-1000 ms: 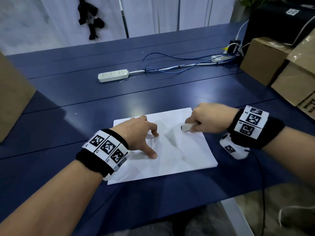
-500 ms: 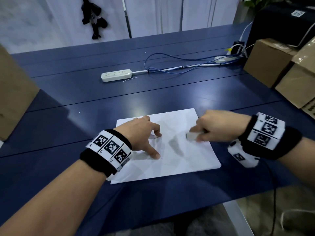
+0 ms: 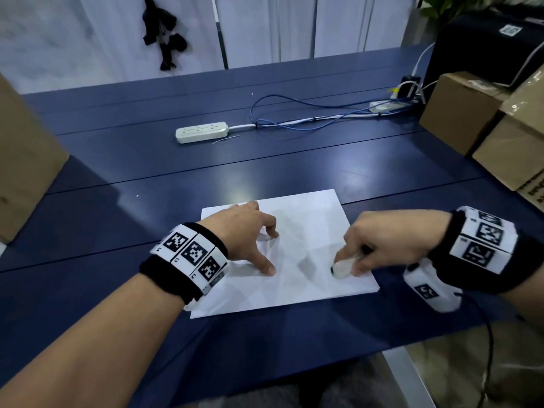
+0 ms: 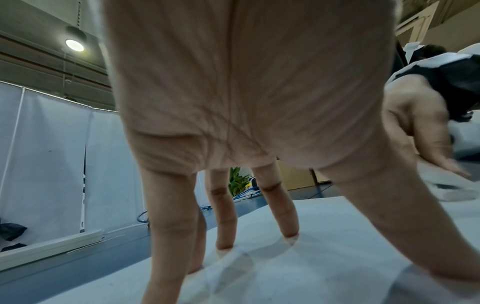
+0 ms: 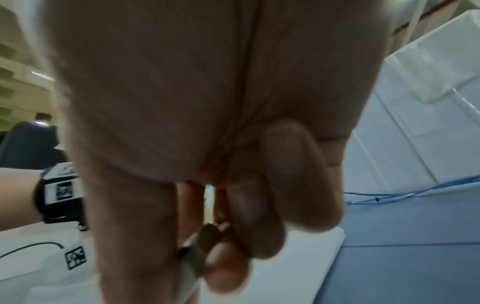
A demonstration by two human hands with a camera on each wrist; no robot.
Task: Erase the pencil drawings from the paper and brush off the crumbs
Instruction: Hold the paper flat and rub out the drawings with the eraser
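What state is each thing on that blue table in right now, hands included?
White sheet of paper: flat on the table, pinned by fingertips.
Left hand: fingers spread, pressing the paper.
Right hand: pinching the eraser.
White eraser: tip down on the paper.
White power strip: lying flat, sockets unused.
Brown cardboard boxes: closed.

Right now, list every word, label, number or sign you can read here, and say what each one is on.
No text here reads in full.
Cardboard box at the right edge: dark print, cut off by the frame, unreadable.
Black case at the back right: white sticker, too small to read.
Left wristband: square black-and-white marker codes with tiny characters below, too small to tell.
Right wristband: the same kind of codes, no words.
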